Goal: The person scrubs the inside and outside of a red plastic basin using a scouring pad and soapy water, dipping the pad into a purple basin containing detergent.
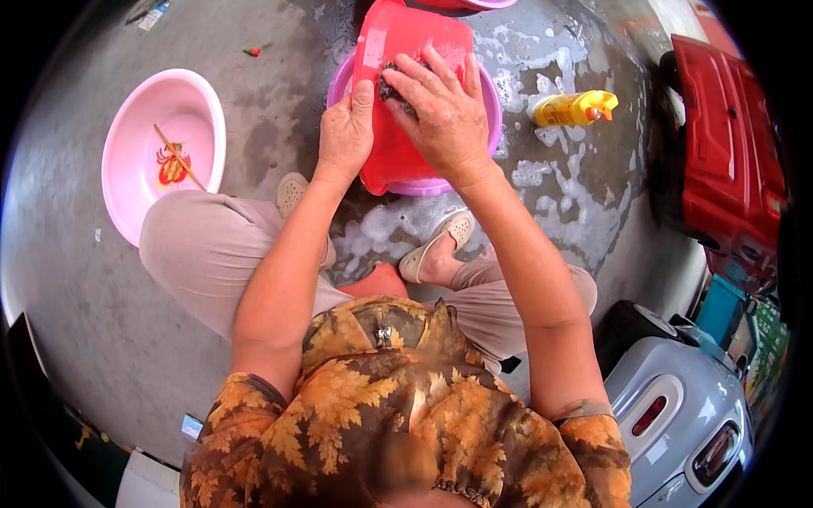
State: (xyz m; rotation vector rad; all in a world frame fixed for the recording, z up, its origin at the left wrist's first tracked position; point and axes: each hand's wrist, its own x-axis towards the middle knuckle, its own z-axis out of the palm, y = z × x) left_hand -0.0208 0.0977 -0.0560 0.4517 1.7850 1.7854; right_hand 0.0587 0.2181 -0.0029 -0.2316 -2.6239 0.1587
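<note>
A wet red plastic basin [416, 47] is tilted over a purple basin [491, 114] on the floor. My left hand [346, 132] grips the near left rim of the red one, thumb up along its edge. Under the fingers of my right hand [441, 111] is a dark scouring pad [395, 89], pressed against the red surface. The palm hides part of the pad. Inside the purple basin, the contents are hidden behind the red one.
Left of my knee stands a pink basin [117, 152] with a wooden stick [181, 159] across it. A yellow detergent bottle [565, 109] is among suds [587, 216] on the wet concrete. A red toy car [724, 152] and a grey-blue one [673, 394] stand at right.
</note>
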